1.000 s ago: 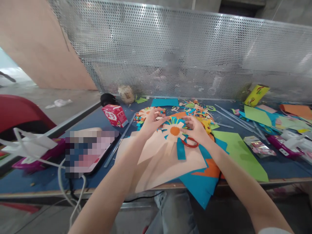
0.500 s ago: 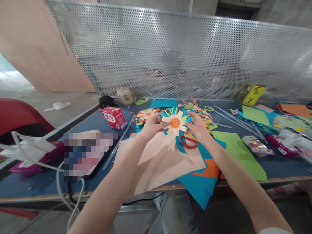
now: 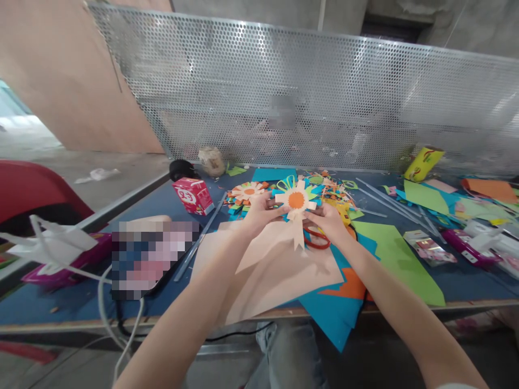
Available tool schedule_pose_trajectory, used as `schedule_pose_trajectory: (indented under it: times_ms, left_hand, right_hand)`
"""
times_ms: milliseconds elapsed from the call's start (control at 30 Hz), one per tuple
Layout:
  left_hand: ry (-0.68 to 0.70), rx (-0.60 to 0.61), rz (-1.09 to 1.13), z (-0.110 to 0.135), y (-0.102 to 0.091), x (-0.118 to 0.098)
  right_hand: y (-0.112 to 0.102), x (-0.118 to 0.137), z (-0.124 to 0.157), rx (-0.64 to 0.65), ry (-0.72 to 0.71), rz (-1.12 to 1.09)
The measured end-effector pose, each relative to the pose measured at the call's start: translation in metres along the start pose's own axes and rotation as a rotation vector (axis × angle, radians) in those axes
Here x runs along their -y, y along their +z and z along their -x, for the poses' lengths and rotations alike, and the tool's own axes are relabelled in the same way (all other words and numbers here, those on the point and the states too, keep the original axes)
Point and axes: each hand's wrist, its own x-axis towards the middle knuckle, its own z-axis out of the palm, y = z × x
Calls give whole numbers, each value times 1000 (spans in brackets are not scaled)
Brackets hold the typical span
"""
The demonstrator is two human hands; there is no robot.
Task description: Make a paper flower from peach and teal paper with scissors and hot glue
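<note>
A paper flower (image 3: 296, 200) with an orange centre, peach petals, blue and green loops and a peach tail is held up above the peach paper sheet (image 3: 263, 275). My left hand (image 3: 261, 209) grips its left edge, fingers behind the petals. On its lower right, my right hand (image 3: 329, 220) pinches the flower near the top of the tail. Red-handled scissors (image 3: 317, 237) lie just under the right hand, partly hidden. Behind my left hand rests another paper flower (image 3: 248, 190) with a similar orange centre.
Colourful paper scraps (image 3: 330, 186) are heaped behind the hands. A green sheet (image 3: 401, 259) and blue sheets (image 3: 330, 316) lie right and front. Left are a red box (image 3: 192, 195) and a blurred-out tablet-like thing (image 3: 156, 259). A perforated metal screen (image 3: 308, 97) stands behind the table.
My right hand has moved from the flower's upper right edge down to its lower right. The flower has turned slightly, and its peach tail now hangs almost straight down.
</note>
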Motion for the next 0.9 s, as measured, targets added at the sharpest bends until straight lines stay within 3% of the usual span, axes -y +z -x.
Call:
schedule_pose_trajectory:
  times_ms: [167,300,433,533,700,767,900]
  left_hand:
    - [87,-126,99,-4,-1,1]
    - [124,-241,227,-8,-5,0]
    - [189,-280,280,-11,-9,1]
    - [247,-305,313,-15,-15,1]
    - [324,-412,386,-20,-25,-2]
    - [363,-449,379,-21,-27,-5]
    - [455,-591,355,-20,-32,-14]
  right_hand:
    - [2,5,5,60,42,-45]
    - [5,4,7,227,79,-24]
    - [5,3,13,433,239,53]
    - [7,9,22,675,353,97]
    - [11,19,32,1336,697,-5]
    - [9,19,32,1491,808,38]
    - [-3,13,26,1412,726,88]
